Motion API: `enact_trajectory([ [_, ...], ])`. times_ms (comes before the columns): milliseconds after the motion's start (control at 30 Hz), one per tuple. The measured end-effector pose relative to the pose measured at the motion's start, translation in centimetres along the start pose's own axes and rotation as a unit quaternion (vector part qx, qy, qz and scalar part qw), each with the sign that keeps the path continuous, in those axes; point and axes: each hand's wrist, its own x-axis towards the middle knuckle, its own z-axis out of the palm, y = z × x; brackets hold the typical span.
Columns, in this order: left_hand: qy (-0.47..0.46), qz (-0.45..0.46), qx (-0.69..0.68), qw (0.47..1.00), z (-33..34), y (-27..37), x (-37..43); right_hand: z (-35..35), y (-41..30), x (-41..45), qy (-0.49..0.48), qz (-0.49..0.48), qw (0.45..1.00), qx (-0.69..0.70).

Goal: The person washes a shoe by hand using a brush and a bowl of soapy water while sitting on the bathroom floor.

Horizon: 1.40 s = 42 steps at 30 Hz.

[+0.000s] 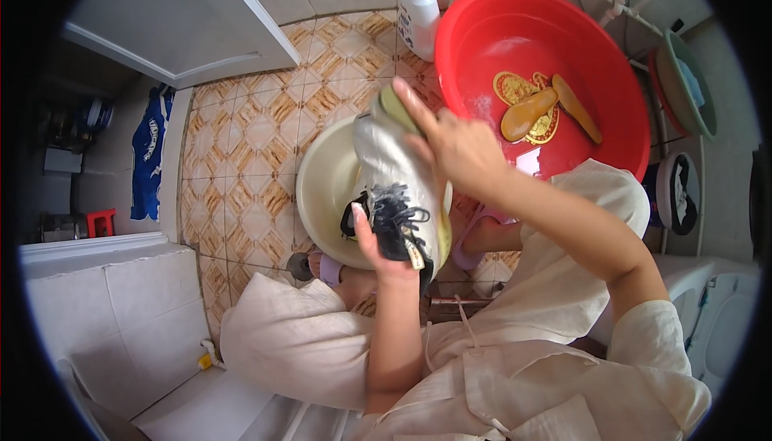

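Note:
My left hand (386, 257) grips a silvery-white sneaker (395, 160) near its heel opening, thumb up beside the black laces (398, 218). The shoe is tilted over a cream plastic basin (312, 185), its toe pointing away from me. Fingers of my right hand (464, 148) are closed over a green scrubbing brush (395, 108) pressed against the toe area; motion blurs it slightly. Something black (351, 216) shows behind the shoe, over the basin; what it is I cannot tell. Most of the basin's inside is hidden by the sneaker.
Beyond my right hand stands a large red tub (482, 25) holding two tan insoles (525, 116) and a little water. A white bottle (419, 19) touches its left side. Tiled floor (253, 127) stretches left to a door (181, 25). A toilet (711, 320) is at right.

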Motion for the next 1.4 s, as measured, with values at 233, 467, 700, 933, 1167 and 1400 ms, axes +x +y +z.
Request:
enact_trajectory([
  [233, -0.129, -0.063, -0.104, 0.984, -1.0, 0.7, 0.3, 1.0, -1.3, -1.3, -0.052, -0.034, 0.998, -0.02],
  [467, -0.112, -0.028, -0.029, 0.993, -0.5, 1.2, 0.5, -0.2, -2.2, -5.7, -0.122, -0.113, 0.985, -0.036],
  [700, -0.058, -0.059, -0.046, 0.995, -0.6, -0.2, 0.5, 0.3, 0.1, -0.4, -0.01, -0.005, 1.0, 0.003],
  [933, -0.032, -0.019, -0.021, 0.999, -0.9, 0.4, 0.4, 0.7, -0.9, -1.7, -0.088, -0.015, 0.996, -0.005],
  [1167, -0.073, 0.016, -0.007, 0.997, -0.6, 2.2, 0.6, 0.9, -2.8, -7.3, -0.146, -0.075, 0.986, 0.043],
  [1400, -0.159, -0.046, -0.117, 0.979, -3.9, 1.4, 1.1, 0.0, -2.2, -2.5, -0.15, 0.02, 0.987, 0.061],
])
